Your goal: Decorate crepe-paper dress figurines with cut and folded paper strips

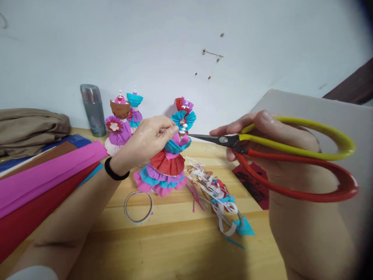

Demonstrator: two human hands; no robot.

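A small dress form (167,165) wears layered crepe paper in red, purple, blue and pink, with a white beaded top. At its upper part, my left hand (153,136) is closed in a pinch; what lies between thumb and finger is too small to make out. My right hand (262,128) is closed round scissors (223,140) with one yellow and one red handle. Their dark blades look closed, and the tips point left, close to the dress form's beaded top and my left fingertips.
Another paper figure (184,111) is behind. Two more, a purple dress (119,130) and a blue-topped dress (135,100), stand beside a flask (93,111). Crepe sheets (52,171) lie left, a tape roll (126,208) in front, paper scraps (218,194) and red paper (255,184) right.
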